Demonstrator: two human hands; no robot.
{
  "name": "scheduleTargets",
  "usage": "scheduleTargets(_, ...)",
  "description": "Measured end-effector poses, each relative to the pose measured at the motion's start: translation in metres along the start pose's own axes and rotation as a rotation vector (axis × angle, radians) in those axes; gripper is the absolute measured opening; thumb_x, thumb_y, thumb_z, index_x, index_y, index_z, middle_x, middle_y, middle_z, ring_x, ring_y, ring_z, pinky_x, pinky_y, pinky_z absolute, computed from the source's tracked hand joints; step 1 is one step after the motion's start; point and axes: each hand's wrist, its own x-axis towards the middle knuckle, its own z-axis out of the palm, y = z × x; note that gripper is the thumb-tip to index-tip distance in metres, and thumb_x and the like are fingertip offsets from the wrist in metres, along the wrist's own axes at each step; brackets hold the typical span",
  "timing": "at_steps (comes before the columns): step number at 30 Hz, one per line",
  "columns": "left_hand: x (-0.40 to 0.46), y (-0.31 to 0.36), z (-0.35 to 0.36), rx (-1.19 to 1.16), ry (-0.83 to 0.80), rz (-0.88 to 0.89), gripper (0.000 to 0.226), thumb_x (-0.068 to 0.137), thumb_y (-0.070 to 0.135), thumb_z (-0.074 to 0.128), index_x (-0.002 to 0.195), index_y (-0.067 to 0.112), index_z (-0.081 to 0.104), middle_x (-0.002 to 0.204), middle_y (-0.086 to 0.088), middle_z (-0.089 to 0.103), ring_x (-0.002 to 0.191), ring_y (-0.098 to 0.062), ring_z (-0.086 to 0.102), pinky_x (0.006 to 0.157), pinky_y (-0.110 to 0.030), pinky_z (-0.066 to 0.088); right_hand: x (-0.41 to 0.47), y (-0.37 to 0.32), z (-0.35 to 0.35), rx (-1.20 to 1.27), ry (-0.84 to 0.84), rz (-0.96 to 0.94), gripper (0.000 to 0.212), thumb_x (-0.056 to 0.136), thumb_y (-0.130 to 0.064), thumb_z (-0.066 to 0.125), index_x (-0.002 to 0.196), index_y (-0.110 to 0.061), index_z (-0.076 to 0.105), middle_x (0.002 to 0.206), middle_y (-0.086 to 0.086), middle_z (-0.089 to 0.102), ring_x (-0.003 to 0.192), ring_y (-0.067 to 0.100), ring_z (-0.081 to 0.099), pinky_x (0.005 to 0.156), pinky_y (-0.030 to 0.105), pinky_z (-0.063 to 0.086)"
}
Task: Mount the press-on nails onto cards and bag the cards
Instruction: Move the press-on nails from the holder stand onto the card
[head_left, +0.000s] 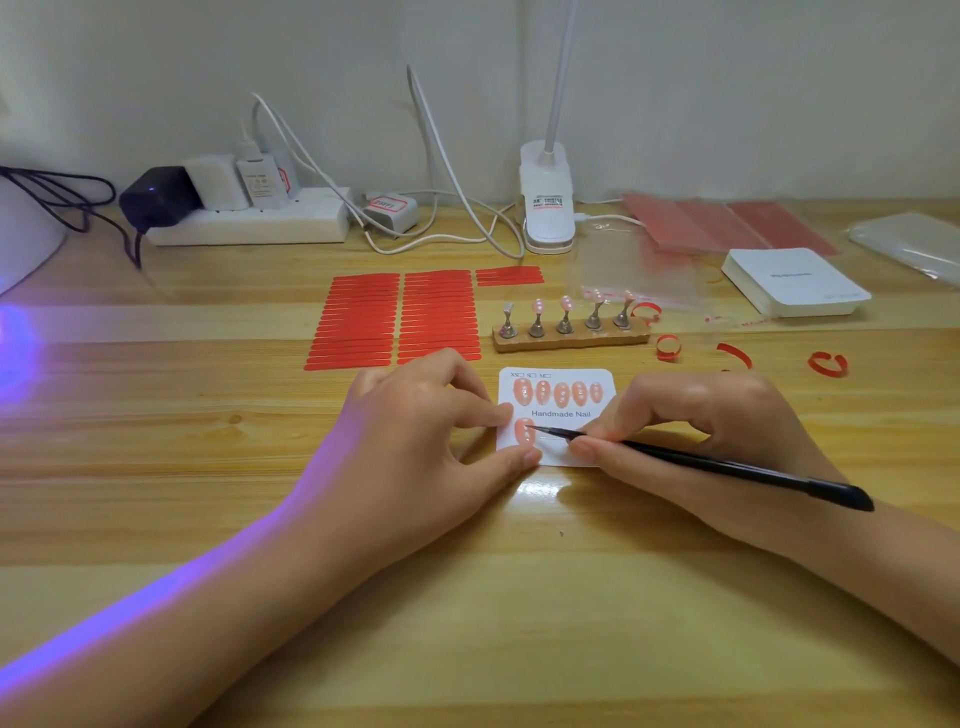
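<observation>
1. Wooden table (156, 467) with a light grain carries everything; the landmark here is the white card (597, 379) printed "Handmade Nail", which lies flat near the middle.
2. Far left of the card, at the picture's edge, a white rounded device (26, 234) gives violet light onto the wood.
3. Behind the card and to its left, a white power strip (249, 223) with several plugs lies by the wall.
4. Just behind the card on its left, red adhesive strips (395, 317) lie in neat columns.
5. The left hand (415, 431) rests on the left edge of the card; its forefinger and thumb are curled and press the card down by their tips.
6. On the card, five pink nails (561, 393) stand in the upper row, and one more nail (523, 431) sits at the left of the lower row.
7. The right hand (701, 441) lies on the right side of the card; its fingers pinch black tweezers (727, 462), and the tip touches the lower nail.
8. Directly behind the card, a wooden holder (571, 340) bears five metal stands, four with pink nails.
9. Behind the holder stands a white clip lamp (548, 208).
10. Right of the card and further back, a stack of white cards (789, 280) and clear bags (909, 244) lie.
</observation>
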Motion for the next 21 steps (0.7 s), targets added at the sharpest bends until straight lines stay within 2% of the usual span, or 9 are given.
scheduleTargets(3,0.0003,0.0001,-0.0001,-0.002,0.000,-0.006,0.045,0.066,0.060,0.056,0.089,0.026,0.075,0.082,0.014,0.058,0.069,0.019,0.044,0.071,-0.030,0.031,0.0009,-0.0009,-0.0025,-0.057,-0.041,-0.032,0.012,0.074,-0.026,0.070,0.067,-0.016,0.071,0.069,-0.010,0.070,0.064,0.006,0.067,0.056,0.034,0.055)
scheduleTargets(11,0.0011,0.0004,-0.0006,0.006,-0.008,-0.020,0.048,0.063,0.062,0.055,0.089,0.026,0.074,0.084,0.015,0.058,0.071,0.017,0.045,0.073,-0.029,0.031,-0.0009,0.0023,-0.0011,0.004,-0.035,0.026,0.017,0.077,-0.032,0.071,0.069,-0.017,0.071,0.070,-0.009,0.071,0.067,0.007,0.067,0.057,0.031,0.052)
scheduleTargets(14,0.0011,-0.0001,-0.0010,0.032,-0.017,-0.021,0.043,0.064,0.060,0.061,0.088,0.027,0.074,0.085,0.015,0.058,0.072,0.018,0.045,0.073,-0.030,0.030,-0.0011,0.0036,-0.0007,0.080,-0.007,0.080,0.014,0.077,-0.031,0.071,0.069,-0.020,0.068,0.075,-0.009,0.069,0.071,0.005,0.066,0.062,0.023,0.052)
scheduleTargets(16,0.0013,-0.0009,-0.0013,0.057,-0.022,-0.021,0.034,0.066,0.055,0.069,0.087,0.028,0.074,0.085,0.015,0.059,0.073,0.018,0.045,0.074,-0.029,0.027,-0.0009,0.0033,-0.0002,0.139,0.052,0.093,0.014,0.076,-0.024,0.073,0.069,-0.015,0.066,0.074,-0.006,0.069,0.069,0.005,0.066,0.067,0.015,0.051)
scheduleTargets(19,0.0034,-0.0011,-0.0028,0.112,-0.042,-0.012,0.031,0.065,0.057,0.068,0.082,0.031,0.069,0.086,0.017,0.057,0.076,0.016,0.045,0.071,-0.026,0.020,0.0010,0.0000,-0.0032,0.326,0.181,0.216,0.017,0.071,-0.028,0.073,0.065,-0.015,0.062,0.069,-0.008,0.072,0.065,0.000,0.067,0.061,0.009,0.048)
scheduleTargets(21,0.0062,-0.0011,-0.0052,0.123,-0.067,0.002,0.029,0.066,0.059,0.068,0.078,0.033,0.064,0.083,0.017,0.055,0.075,0.014,0.045,0.072,-0.028,0.023,0.0028,-0.0013,-0.0057,0.455,0.242,0.307,0.018,0.067,-0.032,0.069,0.066,-0.016,0.061,0.069,-0.010,0.072,0.067,0.001,0.068,0.060,0.007,0.047)
